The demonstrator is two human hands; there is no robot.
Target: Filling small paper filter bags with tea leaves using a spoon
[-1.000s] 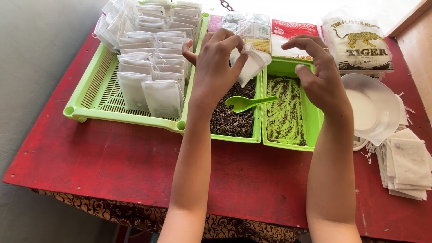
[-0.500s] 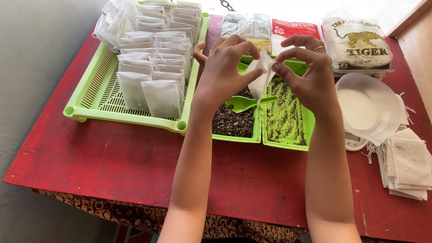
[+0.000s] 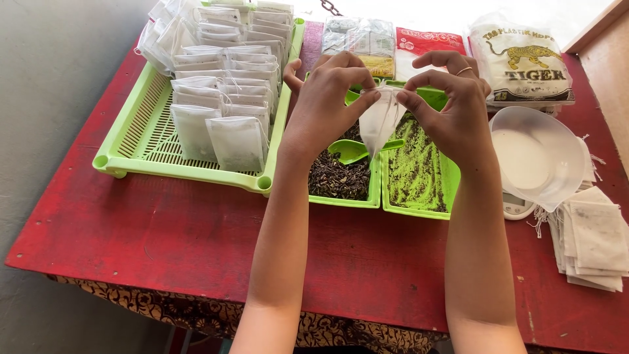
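Hands meet above the middle of the red table (image 3: 196, 236), forearms rising side by side from the near edge. The left hand (image 3: 321, 108) is bent at the wrist, thumb and forefinger pinched on the left top corner of a small white bag (image 3: 380, 121), the other fingers curled above. The right hand (image 3: 452, 111) mirrors it, thumb and forefinger pinched on the right top corner, a ring on one raised finger. Between the two grips the bag hangs upright in the air, its top pulled taut, its body narrowing downward; it is pale, thin and slightly see-through, and whether anything is inside I cannot tell. It hangs over the seam between two small green trays: the dark-leaf tray (image 3: 341, 180) on the left, with a green scoop (image 3: 357, 151) lying in it, and the fine-grain tray (image 3: 419, 170) on the right. Toward the far left corner sits a large slotted green tray (image 3: 137, 131) packed with rows of filled bags (image 3: 223, 98). Near the right edge rests a white bowl (image 3: 537, 157) on a small scale, with a stack of flat empty bags (image 3: 593, 239) just nearer. Plastic packets (image 3: 517, 59) line the far edge.
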